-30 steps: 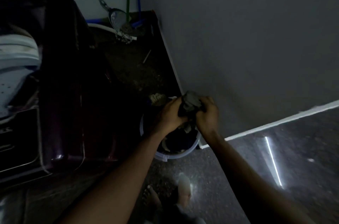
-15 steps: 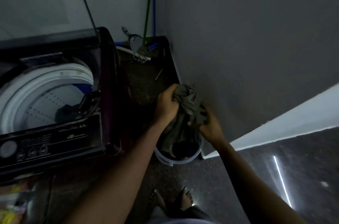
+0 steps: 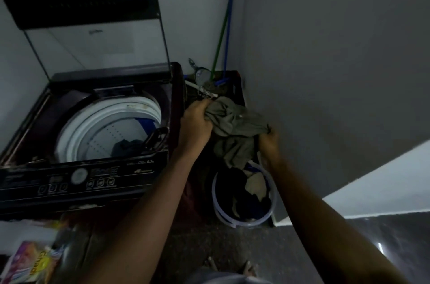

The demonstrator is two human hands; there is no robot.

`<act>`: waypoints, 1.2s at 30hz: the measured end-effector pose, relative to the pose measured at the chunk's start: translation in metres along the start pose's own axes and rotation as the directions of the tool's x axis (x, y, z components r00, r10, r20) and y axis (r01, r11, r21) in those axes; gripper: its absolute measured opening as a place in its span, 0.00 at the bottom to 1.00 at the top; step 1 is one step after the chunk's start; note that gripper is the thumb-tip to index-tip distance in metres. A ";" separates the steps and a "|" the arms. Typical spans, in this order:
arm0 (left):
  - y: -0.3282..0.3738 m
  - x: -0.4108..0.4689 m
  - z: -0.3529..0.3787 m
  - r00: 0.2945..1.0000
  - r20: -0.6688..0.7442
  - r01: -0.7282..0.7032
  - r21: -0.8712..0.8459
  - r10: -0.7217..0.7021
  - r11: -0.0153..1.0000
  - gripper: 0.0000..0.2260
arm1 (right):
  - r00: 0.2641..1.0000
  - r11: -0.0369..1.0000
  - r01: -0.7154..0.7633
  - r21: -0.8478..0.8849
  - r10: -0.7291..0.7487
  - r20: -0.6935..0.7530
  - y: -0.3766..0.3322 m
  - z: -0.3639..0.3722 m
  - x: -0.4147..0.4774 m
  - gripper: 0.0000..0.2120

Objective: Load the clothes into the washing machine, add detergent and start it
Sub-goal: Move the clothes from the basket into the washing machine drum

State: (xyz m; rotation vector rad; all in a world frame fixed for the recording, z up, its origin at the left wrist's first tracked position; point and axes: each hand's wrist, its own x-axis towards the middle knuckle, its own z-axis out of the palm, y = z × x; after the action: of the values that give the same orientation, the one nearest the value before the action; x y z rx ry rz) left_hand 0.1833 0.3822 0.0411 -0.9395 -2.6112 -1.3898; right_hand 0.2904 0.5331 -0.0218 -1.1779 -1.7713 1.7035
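Olive-grey cloth, soft and creased: holds the garment (image 3: 235,125) spread above the bucket (image 3: 244,223), tail drooping to its far rim, probably to shake it loose before the swing to the washing machine (image 3: 104,179). Clamps left hand (image 3: 196,124) round one bunched end, curls right hand (image 3: 270,144) tight on the other. Glassy lid (image 3: 93,34) propped upright for access; white perforated drum (image 3: 97,130) open, dark clothes (image 3: 125,146) at the bottom. Glossy detergent packet (image 3: 30,260) at near-left corner of floor (image 3: 232,248).

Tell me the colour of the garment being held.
Plain olive-grey; the garment shows in the head view.
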 end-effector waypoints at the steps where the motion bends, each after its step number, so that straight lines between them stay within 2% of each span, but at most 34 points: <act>1: -0.006 -0.002 -0.002 1.000 0.004 -0.014 0.110 0.013 0.994 0.14 | 1.000 0.998 -0.002 0.065 0.001 0.013 -0.004 0.002 0.006 0.12; 3: -0.011 -0.003 -0.001 0.994 0.111 -0.030 0.210 0.007 0.977 0.16 | 0.997 0.982 -0.053 0.183 0.040 0.073 -0.028 0.009 0.006 0.13; 4: -0.012 -0.003 0.000 0.978 0.207 -0.036 0.190 -0.005 0.981 0.19 | 0.991 0.973 -0.092 0.213 0.068 0.116 -0.041 0.015 0.003 0.14; 6: -0.011 -0.003 0.003 0.905 0.424 -0.024 0.080 -0.013 0.997 0.27 | 0.977 0.987 -0.068 0.147 0.036 0.209 -0.054 0.027 -0.001 0.13; 8: -0.009 -0.003 0.002 0.850 0.526 0.011 0.006 -0.013 1.000 0.39 | 0.964 0.999 0.005 0.037 -0.014 0.265 -0.063 0.030 -0.008 0.12; 10: -0.008 -0.003 -0.001 0.889 0.457 0.060 -0.072 -0.021 0.996 0.44 | 0.924 0.997 -0.052 0.058 0.026 0.382 -0.072 0.028 -0.015 0.22; 11: -0.007 -0.003 -0.003 0.927 0.374 0.070 -0.104 -0.026 0.992 0.42 | 0.896 0.996 -0.068 0.063 0.033 0.443 -0.077 0.028 -0.017 0.25; 13: -0.006 -0.001 -0.009 0.976 0.215 0.041 -0.112 -0.016 0.993 0.31 | 0.829 0.997 -0.029 0.071 -0.016 0.560 -0.085 0.025 -0.023 0.23; 15: -0.002 0.002 -0.016 0.991 0.132 -0.023 -0.073 0.032 0.997 0.23 | 0.821 0.991 0.028 0.132 -0.098 0.562 -0.083 0.019 -0.026 0.20; 17: 0.003 0.004 -0.023 0.996 0.078 -0.046 -0.075 0.052 0.996 0.18 | 0.871 0.979 0.120 0.167 -0.184 0.456 -0.069 0.009 -0.025 0.19; 19: 0.006 0.008 -0.033 0.999 0.047 -0.001 -0.185 0.010 0.983 0.17 | 0.883 0.964 0.244 0.108 -0.267 0.386 -0.048 0.002 -0.020 0.28; 21: 0.012 0.012 -0.044 0.997 0.080 0.029 -0.319 -0.003 0.947 0.18 | 0.835 0.954 0.298 0.013 -0.267 0.481 -0.035 0.008 -0.020 0.37; 22: 0.014 0.014 -0.049 0.995 0.099 0.029 -0.364 0.008 0.931 0.18 | 0.813 0.954 0.298 -0.026 -0.239 0.531 -0.029 0.018 -0.019 0.37; 23: 0.016 0.016 -0.055 0.994 0.112 0.030 -0.402 0.017 0.915 0.19 | 0.806 0.955 0.293 -0.041 -0.224 0.547 -0.024 0.030 -0.017 0.32; 25: 0.017 0.021 -0.066 0.992 0.123 0.040 -0.477 0.021 0.878 0.22 | 0.861 0.972 0.233 -0.018 -0.197 0.468 -0.021 0.056 -0.014 0.11; 27: 0.008 0.027 -0.079 0.994 0.108 0.041 -0.510 0.017 0.859 0.23 | 0.909 0.986 0.164 -0.021 -0.143 0.392 -0.025 0.072 -0.009 0.08; 28: 0.000 0.031 -0.086 0.996 0.088 0.029 -0.496 0.017 0.868 0.23 | 0.915 0.990 0.142 0.021 -0.140 0.377 -0.033 0.076 -0.008 0.08; 30: -0.021 0.039 -0.101 0.999 0.043 -0.011 -0.402 0.031 0.916 0.23 | 0.920 0.976 0.051 0.211 -0.128 0.371 -0.052 0.085 -0.002 0.07; 32: -0.046 0.049 -0.114 0.999 0.014 -0.044 -0.264 0.049 0.964 0.21 | 0.905 0.946 0.009 0.323 -0.145 0.399 -0.074 0.103 0.003 0.11; 36: -0.101 0.072 -0.139 0.996 -0.002 -0.084 -0.050 0.084 0.995 0.22 | 0.824 0.940 0.000 0.341 -0.193 0.533 -0.108 0.167 -0.003 0.24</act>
State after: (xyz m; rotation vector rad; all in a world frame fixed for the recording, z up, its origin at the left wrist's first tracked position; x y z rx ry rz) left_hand 0.0384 0.2689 0.0714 -1.0420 -2.5162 -1.4408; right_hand 0.1313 0.4414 0.0540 -0.4472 -1.7025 2.3317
